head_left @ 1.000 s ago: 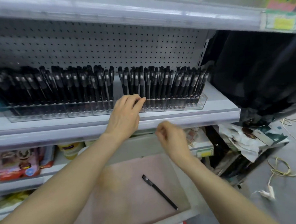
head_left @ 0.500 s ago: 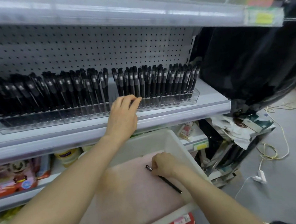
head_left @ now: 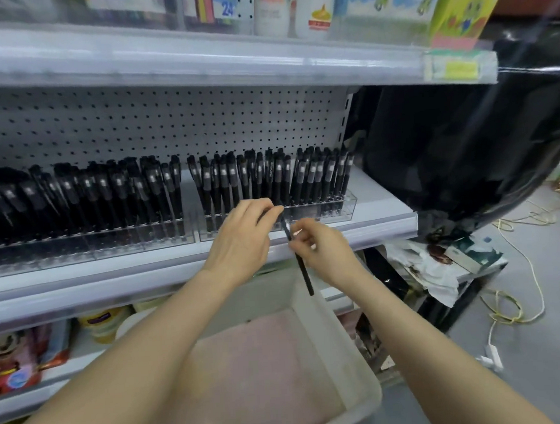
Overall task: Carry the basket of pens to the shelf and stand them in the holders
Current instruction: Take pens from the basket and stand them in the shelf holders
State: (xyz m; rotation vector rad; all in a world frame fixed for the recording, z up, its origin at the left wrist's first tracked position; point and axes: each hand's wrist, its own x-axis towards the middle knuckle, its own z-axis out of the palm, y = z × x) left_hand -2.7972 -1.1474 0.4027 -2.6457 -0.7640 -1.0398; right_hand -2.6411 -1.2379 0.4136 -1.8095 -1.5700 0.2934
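Black pen [head_left: 304,275] up at the front lip of the shelf [head_left: 382,203], tilted, upper end toward the holders, lower end hanging over the far rim of the white plastic basket [head_left: 337,348]. Pinched above its middle by the right hand [head_left: 323,251], grip closed round the barrel with curled fingers. Left hand [head_left: 241,239] just beside it, back upward, fingers reaching forward to the pen's upper end. Fingertips [head_left: 277,209] at the cap; grip there holding or merely touching, impossible to tell.

Directly behind both hands, on the shelf, a clear acrylic holder [head_left: 343,205] packed with standing pens [head_left: 270,180], black with grey bands, some leaning slightly. Second clear holder [head_left: 111,245] to the left across a narrow gap, likewise crowded with black pens, blurred toward the picture's edge. White pegboard [head_left: 170,126] for a back wall.

Basket below the forearms, pinkish floor showing, against the lower shelf.

Further out: upper shelf [head_left: 199,67] with coloured boxes and a yellow price tag [head_left: 461,69]. Printed packets [head_left: 14,365] on the lower shelf at left. Glossy black plastic sheet [head_left: 463,153] to the right of the shelving, crumpled paper and a carton beneath it. Yellow cable [head_left: 517,309] looped on the grey floor, white plug [head_left: 492,358] near it.
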